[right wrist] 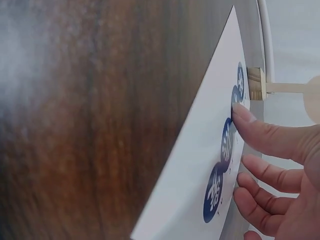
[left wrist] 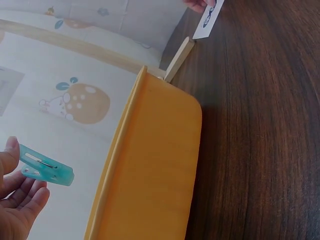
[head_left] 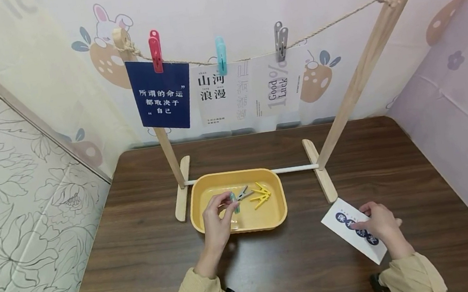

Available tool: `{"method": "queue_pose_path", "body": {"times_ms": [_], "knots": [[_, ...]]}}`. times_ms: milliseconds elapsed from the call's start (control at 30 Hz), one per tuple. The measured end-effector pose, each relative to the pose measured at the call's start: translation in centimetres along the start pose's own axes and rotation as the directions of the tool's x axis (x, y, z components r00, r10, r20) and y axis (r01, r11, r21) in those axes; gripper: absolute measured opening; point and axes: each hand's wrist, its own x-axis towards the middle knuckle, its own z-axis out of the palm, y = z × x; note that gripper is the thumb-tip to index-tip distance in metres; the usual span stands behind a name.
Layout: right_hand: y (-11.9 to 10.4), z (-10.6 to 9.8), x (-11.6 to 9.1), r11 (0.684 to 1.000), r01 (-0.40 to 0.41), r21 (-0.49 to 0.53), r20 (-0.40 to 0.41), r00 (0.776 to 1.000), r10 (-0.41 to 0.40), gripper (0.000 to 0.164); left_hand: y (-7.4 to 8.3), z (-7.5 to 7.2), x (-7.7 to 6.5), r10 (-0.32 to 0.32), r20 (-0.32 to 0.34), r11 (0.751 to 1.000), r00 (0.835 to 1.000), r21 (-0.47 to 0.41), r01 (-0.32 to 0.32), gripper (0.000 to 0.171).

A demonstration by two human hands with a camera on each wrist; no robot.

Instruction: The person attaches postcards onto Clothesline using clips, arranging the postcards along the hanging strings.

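Observation:
Between thumb and fingers, my left hand (head_left: 218, 218) pinches a teal clothespin (left wrist: 47, 167) above the yellow basin (head_left: 283, 208). Inside the basin lie a grey clothespin (head_left: 243, 193) and yellow clothespins (head_left: 262, 196). At the right, my right hand (head_left: 379, 223) holds a white card (right wrist: 187, 170) with dark blue circles, thumb on its printed face and fingers behind its edge. Three cards hang from the rope: a navy card (head_left: 162, 96) under a red clothespin (head_left: 155, 51), a white card (head_left: 212, 97) under a teal clothespin (head_left: 221, 55), and a "Good Luck" card (head_left: 276, 82) under a grey clothespin (head_left: 281, 42).
A wooden frame with a right post (head_left: 361, 76) and a left post (head_left: 168, 154) carries the sagging rope (head_left: 333, 22). Its feet (head_left: 320, 172) and a white crossbar (head_left: 296, 169) stand on the brown table (head_left: 143, 264), behind the basin. Patterned cloth (head_left: 216, 2) hangs at the back.

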Motion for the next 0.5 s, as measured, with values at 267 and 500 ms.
{"method": "queue_pose_path", "body": {"times_ms": [267, 500], "knots": [[0.17, -0.34, 0.32, 1.000, -0.017, 0.002, 0.040, 0.999, 0.017, 0.057, 0.08, 0.02, -0.05, -0.024, 0.005, 1.000, 1.000, -0.011, 0.024, 0.023], [0.00, -0.62, 0.27, 0.998, -0.059, 0.011, 0.097, 0.994, 0.058, 0.064, 0.20, 0.04, -0.05, -0.013, 0.006, 1.000, 1.000, -0.009, 0.013, 0.022]]}}
